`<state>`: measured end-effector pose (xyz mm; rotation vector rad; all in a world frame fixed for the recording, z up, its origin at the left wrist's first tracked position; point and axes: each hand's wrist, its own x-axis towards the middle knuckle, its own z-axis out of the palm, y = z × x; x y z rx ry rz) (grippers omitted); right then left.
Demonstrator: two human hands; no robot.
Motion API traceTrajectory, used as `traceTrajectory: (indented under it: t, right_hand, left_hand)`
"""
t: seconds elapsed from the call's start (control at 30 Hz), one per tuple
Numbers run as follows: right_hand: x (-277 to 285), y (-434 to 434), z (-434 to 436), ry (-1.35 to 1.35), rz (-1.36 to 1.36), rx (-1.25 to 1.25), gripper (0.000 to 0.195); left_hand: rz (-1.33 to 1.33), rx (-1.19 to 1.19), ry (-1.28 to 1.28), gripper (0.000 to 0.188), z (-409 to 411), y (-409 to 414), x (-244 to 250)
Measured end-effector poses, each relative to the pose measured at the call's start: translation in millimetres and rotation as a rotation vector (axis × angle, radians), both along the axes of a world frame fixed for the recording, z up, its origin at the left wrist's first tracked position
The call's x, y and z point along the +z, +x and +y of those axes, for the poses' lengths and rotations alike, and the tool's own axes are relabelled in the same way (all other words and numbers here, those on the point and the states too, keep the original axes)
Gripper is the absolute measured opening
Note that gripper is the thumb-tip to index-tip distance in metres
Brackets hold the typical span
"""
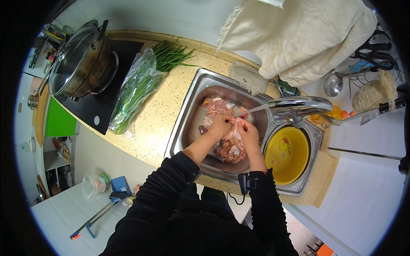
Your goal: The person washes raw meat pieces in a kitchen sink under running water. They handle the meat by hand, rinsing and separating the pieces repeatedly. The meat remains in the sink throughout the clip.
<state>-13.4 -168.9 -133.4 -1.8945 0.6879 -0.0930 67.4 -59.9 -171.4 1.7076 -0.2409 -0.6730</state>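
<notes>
My left hand (221, 126) and my right hand (250, 135) meet over the larger basin of a stainless steel sink (177, 137). Between their fingertips they pinch a small pale piece of raw meat (238, 121), partly covered by the fingers. Raw meat pieces (231, 152), apparently poultry with skin and yellowish fat, lie below in the basin. Another clump of the meat (217, 105) rests beyond my left hand. From the chrome faucet (298, 101) a stream of water (254, 109) falls close to my fingers.
A yellow plastic basin (286, 160) sits in the smaller sink bowl. Bagged green chives (139, 92) lie on the speckled countertop (157, 110). Left stands a large lidded pot (86, 67) on a black cooktop (105, 112). A cream towel (298, 35), kitchen scissors (376, 51) and a knife (381, 110) hang at right.
</notes>
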Motion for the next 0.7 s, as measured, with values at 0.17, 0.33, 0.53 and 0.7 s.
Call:
traceTrajectory:
  t: [0.17, 0.33, 0.53, 0.7]
  right_hand:
    - [-8, -1, -2, -0.091, 0.141, 0.069, 0.023]
    - [-48, -6, -10, -0.225, 0.029, 0.154, 0.031]
    - [-20, 0, 8, 0.350, 0.112, -0.191, 0.029]
    - [-45, 1, -9, 0.208, -0.070, -0.107, 0.029]
  left_hand:
    - [-0.142, -0.005, 0.078, 0.008, -4, -10, 3]
    - [-0.248, -0.034, 0.058, 0.008, -8, -12, 10]
    - [-0.146, 0.039, -0.066, 0.014, -10, -8, 5]
    - [0.548, 0.124, -0.270, 0.031, -13, -21, 56]
